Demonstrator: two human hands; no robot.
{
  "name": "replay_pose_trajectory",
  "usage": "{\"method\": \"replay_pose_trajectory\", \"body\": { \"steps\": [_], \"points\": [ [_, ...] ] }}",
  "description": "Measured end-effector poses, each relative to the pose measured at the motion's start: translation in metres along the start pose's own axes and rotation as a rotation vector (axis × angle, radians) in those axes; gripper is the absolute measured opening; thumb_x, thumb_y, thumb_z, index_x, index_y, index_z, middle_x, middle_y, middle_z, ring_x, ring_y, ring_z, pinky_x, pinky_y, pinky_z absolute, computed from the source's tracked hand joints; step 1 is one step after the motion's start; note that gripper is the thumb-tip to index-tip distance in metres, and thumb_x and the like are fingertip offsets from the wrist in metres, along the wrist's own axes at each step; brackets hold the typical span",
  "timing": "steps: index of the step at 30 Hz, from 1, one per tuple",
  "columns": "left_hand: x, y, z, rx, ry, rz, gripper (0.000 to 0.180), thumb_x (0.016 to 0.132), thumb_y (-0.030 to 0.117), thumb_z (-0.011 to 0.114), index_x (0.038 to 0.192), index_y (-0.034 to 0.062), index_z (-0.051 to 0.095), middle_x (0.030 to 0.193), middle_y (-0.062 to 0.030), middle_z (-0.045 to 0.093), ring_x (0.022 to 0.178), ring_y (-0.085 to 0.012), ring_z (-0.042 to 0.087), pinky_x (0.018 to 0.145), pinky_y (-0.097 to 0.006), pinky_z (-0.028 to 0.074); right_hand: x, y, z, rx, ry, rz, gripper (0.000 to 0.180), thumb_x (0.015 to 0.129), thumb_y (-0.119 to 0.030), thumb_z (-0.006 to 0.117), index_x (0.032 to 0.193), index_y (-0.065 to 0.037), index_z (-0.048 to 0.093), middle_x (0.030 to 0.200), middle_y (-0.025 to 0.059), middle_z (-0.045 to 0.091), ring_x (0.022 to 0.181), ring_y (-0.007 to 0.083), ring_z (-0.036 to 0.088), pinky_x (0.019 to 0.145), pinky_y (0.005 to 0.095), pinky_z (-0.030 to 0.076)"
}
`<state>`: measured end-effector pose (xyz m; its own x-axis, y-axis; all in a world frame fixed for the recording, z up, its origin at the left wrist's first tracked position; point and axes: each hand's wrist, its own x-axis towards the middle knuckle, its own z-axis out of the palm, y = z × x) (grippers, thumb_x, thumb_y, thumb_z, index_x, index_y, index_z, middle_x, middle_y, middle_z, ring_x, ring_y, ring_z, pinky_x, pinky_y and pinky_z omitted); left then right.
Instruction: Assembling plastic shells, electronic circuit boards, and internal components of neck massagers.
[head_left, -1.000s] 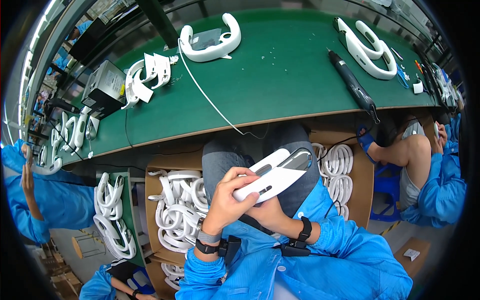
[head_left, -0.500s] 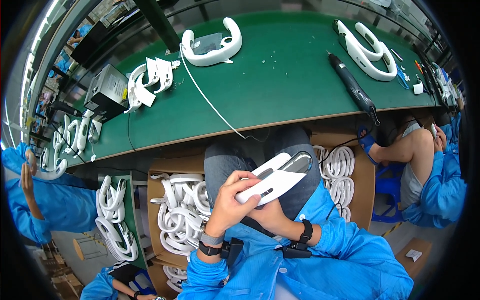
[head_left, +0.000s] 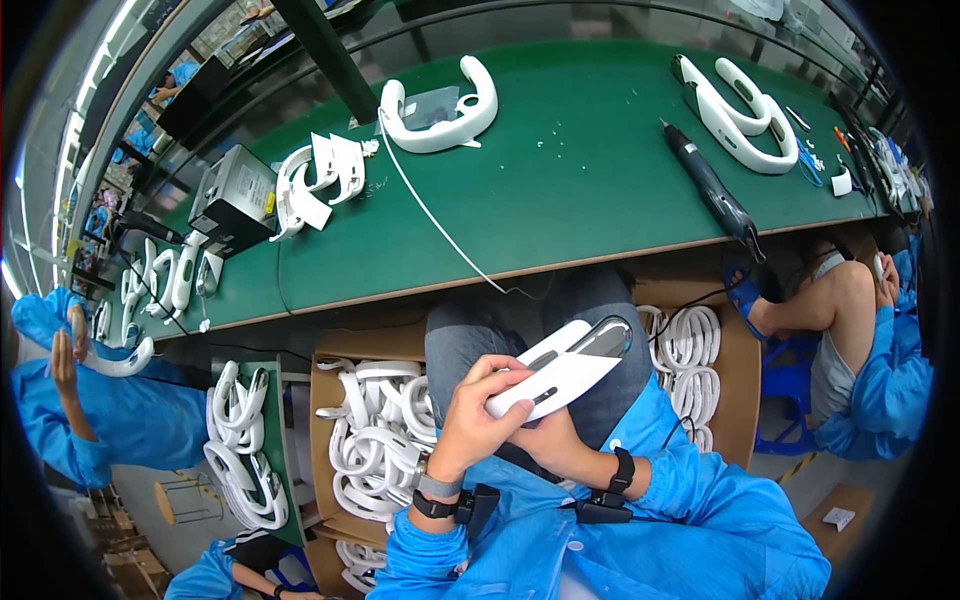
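Note:
Above my lap I hold a white curved plastic device (head_left: 570, 378) with a smoky glossy panel at its far right end and a small dark slot on its side. My left hand (head_left: 478, 412) is closed on its near left end, thumb on the side face and fingers over the top. My right hand (head_left: 552, 440) grips it from below; its fingers are largely hidden behind the device. Both wrists wear dark straps.
On the green bench (head_left: 580, 215) lie an electric screwdriver (head_left: 708, 188), a white U-shaped housing (head_left: 440, 135), more white housings (head_left: 745, 125) and a grey box (head_left: 235, 195). Cartons of white parts (head_left: 375, 440) flank my legs. Co-workers sit left and right.
The whole view has shifted slightly, so the bench and cartons sit a little lower and further right. My hands keep the same grip on the white device.

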<state>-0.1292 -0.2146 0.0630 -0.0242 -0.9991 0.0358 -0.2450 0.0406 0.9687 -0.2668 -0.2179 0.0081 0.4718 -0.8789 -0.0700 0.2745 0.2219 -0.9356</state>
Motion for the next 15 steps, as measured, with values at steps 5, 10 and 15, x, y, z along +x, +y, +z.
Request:
{"method": "replay_pose_trajectory", "body": {
  "steps": [5, 10, 15],
  "points": [
    [-0.005, -0.002, -0.005, -0.008, -0.010, -0.037, 0.031, 0.079, 0.009, 0.067, 0.107, -0.0044, 0.067, 0.113, -0.0135, 0.058, 0.106, -0.0249, 0.057, 0.094, -0.034, 0.045, 0.001, 0.002, 0.005, 0.031, -0.037, 0.042, 0.063, 0.079, -0.006, 0.076, 0.132, -0.002, 0.042, 0.123, 0.0092, 0.054, 0.115, 0.0183, 0.056, 0.095, 0.0323, 0.048],
    [-0.008, -0.019, -0.003, 0.022, 0.015, 0.072, 0.030, 0.080, 0.011, 0.069, 0.107, -0.0024, 0.065, 0.115, -0.0135, 0.058, 0.109, -0.0260, 0.057, 0.095, -0.035, 0.045, -0.003, 0.000, 0.007, 0.045, 0.035, 0.044, 0.057, 0.078, -0.004, 0.074, 0.128, -0.002, 0.046, 0.121, 0.0089, 0.054, 0.113, 0.0175, 0.054, 0.097, 0.0328, 0.045],
    [-0.002, -0.009, 0.004, -0.025, -0.027, 0.043, 0.031, 0.081, 0.009, 0.067, 0.109, -0.0018, 0.065, 0.115, -0.0129, 0.056, 0.109, -0.0256, 0.057, 0.096, -0.034, 0.044, -0.003, -0.004, 0.003, 0.143, 0.094, 0.112, 0.057, 0.076, -0.004, 0.077, 0.124, -0.004, 0.047, 0.117, 0.0061, 0.055, 0.110, 0.0156, 0.056, 0.095, 0.0312, 0.047]
  ]
}}
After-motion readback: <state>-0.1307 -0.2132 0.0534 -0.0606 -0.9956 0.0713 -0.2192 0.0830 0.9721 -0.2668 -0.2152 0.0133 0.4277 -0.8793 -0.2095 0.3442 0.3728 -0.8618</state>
